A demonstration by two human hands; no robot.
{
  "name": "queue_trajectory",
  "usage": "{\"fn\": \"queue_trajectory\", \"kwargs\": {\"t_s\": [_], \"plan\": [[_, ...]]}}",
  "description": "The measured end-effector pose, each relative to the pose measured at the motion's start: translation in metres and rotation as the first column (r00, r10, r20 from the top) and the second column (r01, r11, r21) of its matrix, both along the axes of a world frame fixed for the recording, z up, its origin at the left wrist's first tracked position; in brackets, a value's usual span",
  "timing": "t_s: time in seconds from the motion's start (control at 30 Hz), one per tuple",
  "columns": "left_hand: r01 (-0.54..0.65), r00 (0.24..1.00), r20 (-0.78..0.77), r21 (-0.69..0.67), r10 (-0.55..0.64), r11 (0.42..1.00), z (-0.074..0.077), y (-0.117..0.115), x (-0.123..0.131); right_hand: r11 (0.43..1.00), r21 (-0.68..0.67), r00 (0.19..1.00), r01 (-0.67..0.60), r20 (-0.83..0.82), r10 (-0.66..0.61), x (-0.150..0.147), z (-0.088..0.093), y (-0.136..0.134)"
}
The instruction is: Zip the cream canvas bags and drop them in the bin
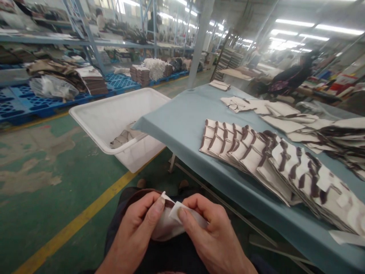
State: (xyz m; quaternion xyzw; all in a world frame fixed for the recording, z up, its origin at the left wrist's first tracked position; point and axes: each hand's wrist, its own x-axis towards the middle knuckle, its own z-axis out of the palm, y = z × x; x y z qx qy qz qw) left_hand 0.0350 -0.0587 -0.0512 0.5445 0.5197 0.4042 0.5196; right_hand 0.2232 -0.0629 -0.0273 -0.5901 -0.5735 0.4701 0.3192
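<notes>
Over my lap, a pale fabric piece with dark brown trim (164,227) is held between both hands. My left hand (139,219) pinches its edge between thumb and forefinger, and a small white tip sticks up there. Just to the right, my right hand (209,224) grips a small white label-like slip (176,210) under the thumb, close against the fabric. The fingertips of the two hands are a short gap apart. The rest of the piece is partly hidden behind my hands.
A blue-green covered table (173,125) stands to my right. On it lie a fanned row of brown-trimmed pale pieces (251,152) and more loose pieces (302,118). Left of it is a white bin (137,160). Blue pallets (116,82) with stacks stand behind. A person (293,76) is at the far right.
</notes>
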Motion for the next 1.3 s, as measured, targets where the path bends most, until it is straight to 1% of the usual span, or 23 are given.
{"fn": "queue_trajectory", "kwargs": {"t_s": [0.07, 0.2, 0.33, 0.5, 0.57, 0.6, 0.63, 0.67, 0.7, 0.73, 0.77, 0.8, 0.83, 0.9, 0.97, 1.03, 1.1, 1.13, 1.17, 1.2, 1.23, 1.27, 1.3], "plan": [[0.003, 1.0, -0.012, -0.013, -0.003, 1.0, 0.002, -0.001, 0.002, 0.999, -0.049, 0.999, 0.009, -0.043, -0.012, 0.0, 0.001, 0.0], [0.007, 1.0, -0.027, -0.009, -0.007, 1.0, 0.004, 0.0, 0.007, 0.985, -0.175, 0.98, -0.001, -0.195, -0.033, 0.002, 0.002, 0.004], [0.025, 0.997, -0.067, -0.016, -0.026, 1.0, 0.004, 0.0, 0.01, 0.961, -0.274, 0.964, -0.033, -0.262, -0.041, 0.007, -0.004, 0.008], [0.026, 0.994, -0.108, -0.043, -0.031, 0.999, -0.002, 0.0, 0.01, 0.948, -0.31, 0.944, -0.072, -0.327, -0.035, 0.01, -0.016, 0.01], [0.049, 0.991, -0.121, -0.043, -0.054, 0.998, -0.005, 0.001, 0.009, 0.962, -0.266, 0.949, -0.069, -0.314, -0.019, 0.011, -0.02, 0.009], [0.053, 0.991, -0.123, -0.045, -0.059, 0.998, -0.006, 0.001, 0.009, 0.98, -0.193, 0.959, -0.048, -0.282, -0.009, 0.012, -0.021, 0.008], [0.053, 0.99, -0.125, -0.046, -0.058, 0.998, -0.007, 0.002, 0.009, 0.998, -0.063, 0.975, -0.025, -0.224, 0.01, 0.014, -0.023, 0.006], [0.054, 0.99, -0.128, -0.044, -0.059, 0.998, -0.007, 0.003, 0.01, 0.991, 0.131, 0.99, -0.02, -0.134, 0.038, 0.016, -0.024, 0.004], [0.056, 0.989, -0.132, -0.042, -0.061, 0.998, -0.007, 0.003, 0.01, 0.932, 0.358, 0.998, -0.054, -0.014, 0.063, 0.02, -0.024, 0.003], [0.057, 0.989, -0.136, -0.041, -0.062, 0.998, -0.007, 0.004, 0.011, 0.818, 0.559, 0.989, -0.135, 0.128, 0.076, 0.025, -0.024, 0.001], [0.054, 0.989, -0.136, -0.045, -0.06, 0.997, -0.007, 0.004, 0.012, 0.682, 0.688, 0.959, -0.249, 0.273, 0.075, 0.03, -0.023, 0.0], [0.052, 0.989, -0.135, -0.052, -0.059, 0.997, -0.007, 0.004, 0.014, 0.566, 0.739, 0.914, -0.365, 0.4, 0.066, 0.035, -0.021, -0.001], [0.052, 0.99, -0.132, -0.06, -0.059, 0.997, -0.007, 0.004, 0.015, 0.497, 0.737, 0.865, -0.458, 0.499, 0.056, 0.04, -0.019, -0.001], [0.06, 0.99, -0.126, -0.063, -0.068, 0.996, -0.007, 0.004, 0.016, 0.419, 0.739, 0.817, -0.528, 0.576, 0.013, 0.048, -0.014, -0.001], [0.074, 0.989, -0.122, -0.059, -0.081, 0.996, -0.008, 0.003, 0.016, 0.353, 0.763, 0.811, -0.542, 0.584, -0.016, 0.052, -0.011, 0.001], [0.075, 0.991, -0.111, -0.057, -0.081, 0.996, -0.009, 0.001, 0.016, 0.326, 0.754, 0.796, -0.57, 0.605, -0.007, 0.054, -0.01, 0.003], [0.059, 0.993, -0.098, -0.057, -0.064, 0.997, -0.01, 0.0, 0.017, 0.348, 0.725, 0.783, -0.595, 0.621, 0.044, 0.051, -0.011, 0.005], [0.053, 0.994, -0.093, -0.055, -0.058, 0.997, -0.01, -0.001, 0.017, 0.37, 0.746, 0.815, -0.554, 0.576, 0.061, 0.049, -0.012, 0.005], [0.052, 0.994, -0.089, -0.052, -0.056, 0.997, -0.01, -0.001, 0.017, 0.409, 0.781, 0.87, -0.473, 0.486, 0.078, 0.045, -0.013, 0.004], [0.057, 0.994, -0.085, -0.047, -0.061, 0.997, -0.011, -0.002, 0.017, 0.474, 0.804, 0.928, -0.36, 0.36, 0.093, 0.041, -0.014, 0.003], [0.065, 0.994, -0.082, -0.038, -0.068, 0.997, -0.011, -0.002, 0.016, 0.571, 0.783, 0.968, -0.246, 0.226, 0.107, 0.037, -0.015, 0.001], [0.075, 0.994, -0.078, -0.027, -0.077, 0.997, -0.012, -0.002, 0.016, 0.685, 0.713, 0.989, -0.149, 0.104, 0.107, 0.033, -0.016, -0.002], [0.085, 0.994, -0.075, -0.015, -0.085, 0.996, -0.012, -0.002, 0.015, 0.794, 0.602, 0.995, -0.09, 0.018, 0.099, 0.029, -0.016, -0.004]]}}
